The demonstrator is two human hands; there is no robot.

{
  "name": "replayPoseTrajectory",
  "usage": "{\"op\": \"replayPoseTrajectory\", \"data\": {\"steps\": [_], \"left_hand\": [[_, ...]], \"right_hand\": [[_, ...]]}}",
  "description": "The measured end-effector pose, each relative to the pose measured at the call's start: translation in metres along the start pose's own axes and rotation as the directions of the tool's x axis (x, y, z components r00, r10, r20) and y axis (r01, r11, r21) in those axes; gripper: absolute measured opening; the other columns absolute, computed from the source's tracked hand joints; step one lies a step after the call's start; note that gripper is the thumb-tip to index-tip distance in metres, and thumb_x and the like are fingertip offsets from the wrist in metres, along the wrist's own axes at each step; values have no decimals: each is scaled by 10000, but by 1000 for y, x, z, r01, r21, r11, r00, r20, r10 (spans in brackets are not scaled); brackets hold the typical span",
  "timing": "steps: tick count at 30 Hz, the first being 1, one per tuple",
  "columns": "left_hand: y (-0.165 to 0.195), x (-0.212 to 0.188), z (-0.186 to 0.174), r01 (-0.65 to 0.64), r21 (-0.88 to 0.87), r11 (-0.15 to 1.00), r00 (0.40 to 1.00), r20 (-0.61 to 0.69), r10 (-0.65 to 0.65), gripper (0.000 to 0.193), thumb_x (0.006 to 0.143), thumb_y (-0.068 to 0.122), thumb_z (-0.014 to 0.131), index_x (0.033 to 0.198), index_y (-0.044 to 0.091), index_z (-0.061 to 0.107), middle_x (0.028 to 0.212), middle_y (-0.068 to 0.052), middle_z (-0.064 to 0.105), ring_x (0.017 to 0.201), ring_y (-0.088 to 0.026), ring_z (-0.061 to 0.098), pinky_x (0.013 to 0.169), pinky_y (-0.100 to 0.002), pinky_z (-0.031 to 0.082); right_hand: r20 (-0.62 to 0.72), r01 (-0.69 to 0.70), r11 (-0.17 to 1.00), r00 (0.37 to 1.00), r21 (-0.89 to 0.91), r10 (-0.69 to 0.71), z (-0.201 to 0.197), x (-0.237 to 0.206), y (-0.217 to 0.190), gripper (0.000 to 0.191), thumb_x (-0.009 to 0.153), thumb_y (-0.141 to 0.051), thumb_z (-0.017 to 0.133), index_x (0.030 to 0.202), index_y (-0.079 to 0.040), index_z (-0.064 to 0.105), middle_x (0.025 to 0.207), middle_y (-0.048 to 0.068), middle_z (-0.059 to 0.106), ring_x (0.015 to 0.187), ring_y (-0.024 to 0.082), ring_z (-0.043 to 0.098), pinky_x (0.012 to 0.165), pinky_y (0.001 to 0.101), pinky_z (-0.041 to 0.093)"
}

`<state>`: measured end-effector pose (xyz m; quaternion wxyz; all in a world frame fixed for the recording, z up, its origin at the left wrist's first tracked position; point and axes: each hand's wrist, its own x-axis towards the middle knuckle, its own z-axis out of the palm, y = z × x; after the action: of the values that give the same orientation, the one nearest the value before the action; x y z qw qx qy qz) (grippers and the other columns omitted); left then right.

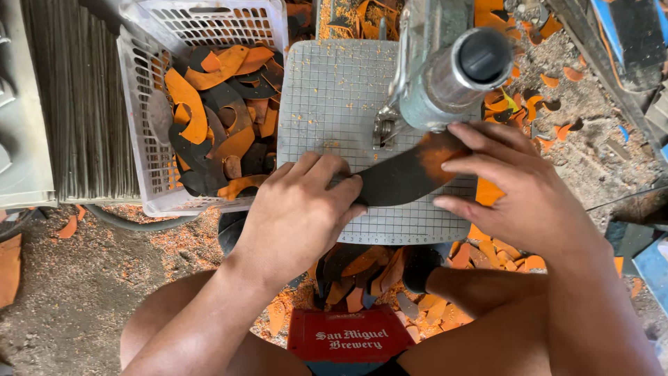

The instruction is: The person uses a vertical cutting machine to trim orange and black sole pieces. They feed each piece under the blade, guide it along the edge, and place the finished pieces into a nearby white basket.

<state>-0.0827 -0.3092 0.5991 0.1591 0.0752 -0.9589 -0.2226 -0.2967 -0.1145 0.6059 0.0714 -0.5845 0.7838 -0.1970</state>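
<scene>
While the machine [445,76] stands above, both hands [306,209] press a black-and-orange sole piece [407,174].

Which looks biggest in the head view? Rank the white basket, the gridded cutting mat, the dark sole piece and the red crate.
1. white basket and gridded cutting mat: too alike to rank
2. dark sole piece
3. red crate, partly hidden
</scene>
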Motion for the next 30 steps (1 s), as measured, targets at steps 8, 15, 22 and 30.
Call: {"op": "replayPoseTrajectory", "data": {"steps": [8,15,22,30], "left_hand": [[15,-8,60,17,2,1000,999,-47,-17,281,774,266,832,907,73,677,1039,-78,640,976,-284,646,806,-419,555],[23,-26,111,17,8,1000,996,-84,-17,284,771,268,832,905,75,672,1051,-83,642,993,-290,648,815,-427,551],[20,-30,108,17,12,1000,996,-82,-16,268,797,272,817,906,76,671,1040,-71,640,998,-282,643,827,-424,544],[25,-38,99,-19,69,997,996,-81,25,232,825,258,788,956,90,696,1063,-57,652,1040,-263,633,867,-427,526]], "right_hand": [[-51,-17,999,999,32,18,48,-21,50,406,677,-160,895,1042,-80,736,1246,44,722,1325,314,573,1058,436,519],[-33,-41,999,999,16,41,72,-49,65,323,706,-101,872,997,-61,738,1163,30,743,1279,284,595,1065,423,525],[-64,-40,999,997,6,40,77,-51,59,321,704,-146,896,972,-54,746,1122,29,751,1219,279,605,1011,425,535],[-141,64,997,988,36,-58,72,-64,47,270,738,-66,876,979,-58,754,1108,34,761,1222,265,627,1026,405,550]]}}
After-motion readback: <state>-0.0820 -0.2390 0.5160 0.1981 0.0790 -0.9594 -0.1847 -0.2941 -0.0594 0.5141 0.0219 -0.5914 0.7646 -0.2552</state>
